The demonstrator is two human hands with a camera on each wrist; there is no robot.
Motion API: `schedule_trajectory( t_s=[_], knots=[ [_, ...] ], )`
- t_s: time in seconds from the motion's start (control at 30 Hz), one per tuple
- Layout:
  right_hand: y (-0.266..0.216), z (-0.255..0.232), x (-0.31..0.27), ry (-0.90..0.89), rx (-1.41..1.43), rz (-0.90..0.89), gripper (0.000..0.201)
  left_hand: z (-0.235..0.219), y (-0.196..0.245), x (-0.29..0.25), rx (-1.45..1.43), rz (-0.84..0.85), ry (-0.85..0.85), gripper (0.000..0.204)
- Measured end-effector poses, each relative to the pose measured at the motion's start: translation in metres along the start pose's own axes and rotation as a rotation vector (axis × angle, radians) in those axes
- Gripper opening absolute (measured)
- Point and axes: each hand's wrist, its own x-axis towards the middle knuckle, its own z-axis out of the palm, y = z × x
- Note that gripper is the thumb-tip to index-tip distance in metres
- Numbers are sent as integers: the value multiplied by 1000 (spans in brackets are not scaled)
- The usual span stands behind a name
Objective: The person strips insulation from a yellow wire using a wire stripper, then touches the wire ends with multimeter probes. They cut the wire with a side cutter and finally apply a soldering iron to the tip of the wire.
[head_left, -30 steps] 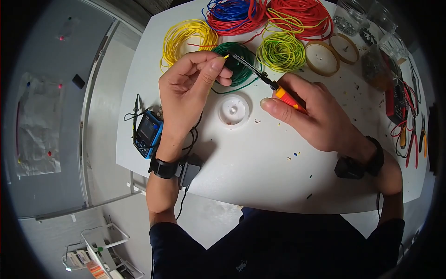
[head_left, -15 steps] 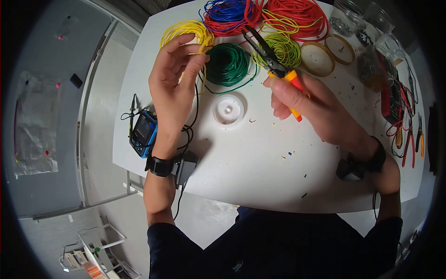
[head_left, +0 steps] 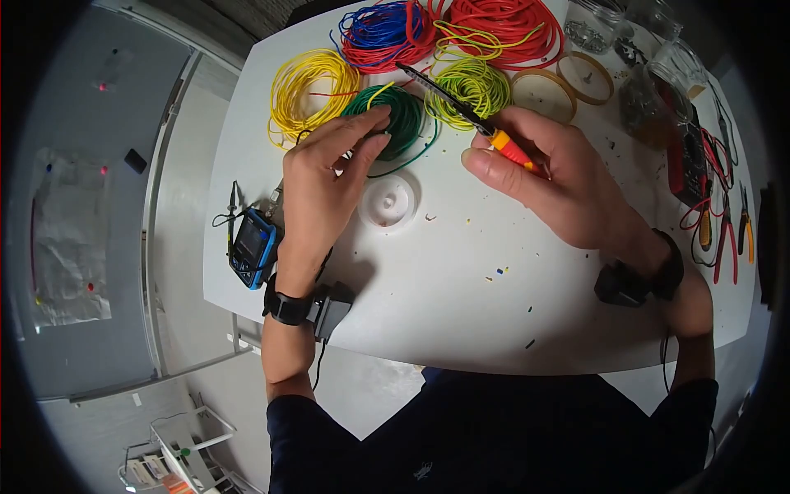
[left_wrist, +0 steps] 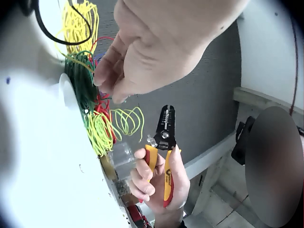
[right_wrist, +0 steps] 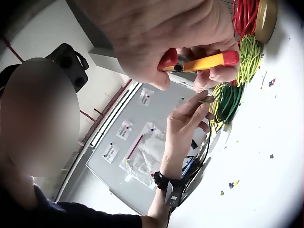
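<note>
My left hand (head_left: 325, 169) pinches a thin wire (right_wrist: 207, 99) between thumb and fingertips, over the green wire coil (head_left: 403, 123). A short yellow end (head_left: 380, 95) shows beyond those fingertips in the head view. My right hand (head_left: 551, 177) grips wire strippers (left_wrist: 166, 135) by their yellow and red handles. Their black jaws point up and to the left, past the left fingertips and apart from them. In the left wrist view the handles are spread, with fingers and thumb wrapped about them.
Coils of yellow wire (head_left: 288, 95), blue wire (head_left: 374, 29), red wire (head_left: 535, 33) and yellow-green wire (head_left: 481, 90) lie at the back. A white round dish (head_left: 388, 202) sits mid-table. A blue-cased device (head_left: 253, 247) is at left; pliers (head_left: 724, 247) lie at right.
The strippers' tip was at the yellow wire end; they drew away, showed parted jaws, then turned back up-left. My left hand rose briefly, and now sits lower with the fingers bent down.
</note>
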Motion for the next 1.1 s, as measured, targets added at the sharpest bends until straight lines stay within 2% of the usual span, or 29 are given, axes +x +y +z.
schedule_trajectory(
  t_s=[0.03,0.17,0.23,0.33,0.47,0.53,0.57,0.63,0.67,0.73,0.77,0.83,0.97,1.03,1.1],
  knots=[
    [3,2,0,57,11,-67,41,1,-2,1,-3,-17,-28,28],
    [2,6,-1,64,75,-110,40,5,-15,8,-207,-74,-77,26],
    [1,6,-2,31,87,-105,39,7,-21,11,-207,38,-90,27],
    [1,0,-3,-68,-11,-90,31,0,-18,13,-170,44,-172,27],
    [-2,1,-3,-125,52,-33,34,0,-23,17,-182,64,-178,24],
    [8,9,-2,4,90,-176,39,3,-28,19,-123,196,-160,20],
    [10,10,-1,1,88,-177,39,3,-28,18,-124,195,-157,20],
    [14,11,-1,50,-19,-288,42,4,-26,15,-178,70,-131,17],
    [18,13,0,50,-20,-289,42,4,-25,13,-178,71,-130,17],
    [26,17,1,232,-233,-485,49,5,-22,9,-421,-97,-127,17],
    [27,16,1,233,-234,-483,49,7,-22,8,-423,-97,-129,17],
    [27,13,1,282,-463,-495,61,14,-23,5,-566,-11,-48,19],
    [19,9,5,310,-579,-452,65,17,-20,5,-517,-1,-50,20],
    [18,8,9,365,-659,-560,67,16,-20,4,-487,38,-66,20],
    [19,10,9,355,-645,-547,67,17,-21,3,-503,37,-52,20]
  ],
)
